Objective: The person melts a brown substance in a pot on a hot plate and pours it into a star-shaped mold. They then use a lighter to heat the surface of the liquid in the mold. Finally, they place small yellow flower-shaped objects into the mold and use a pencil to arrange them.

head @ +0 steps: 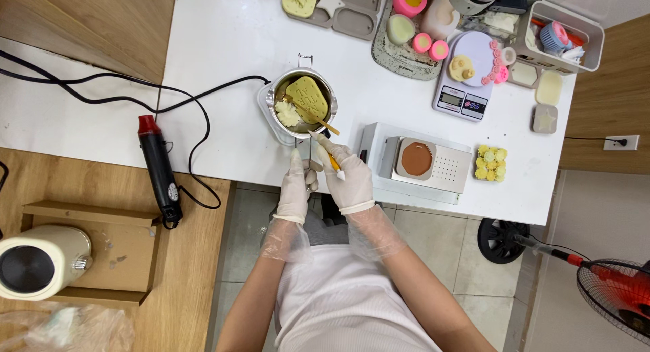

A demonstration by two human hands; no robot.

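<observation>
Two gloved hands, left (296,182) on pot handle (309,155), right (347,179) gripping spoon (317,118); heat gun (160,170) and scale (466,77) nearby.

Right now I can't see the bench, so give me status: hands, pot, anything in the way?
Left hand gripping pot handle. Right hand holding yellow-handled tool at the metal pot; wax pieces inside. Heat gun off left, clear.
</observation>
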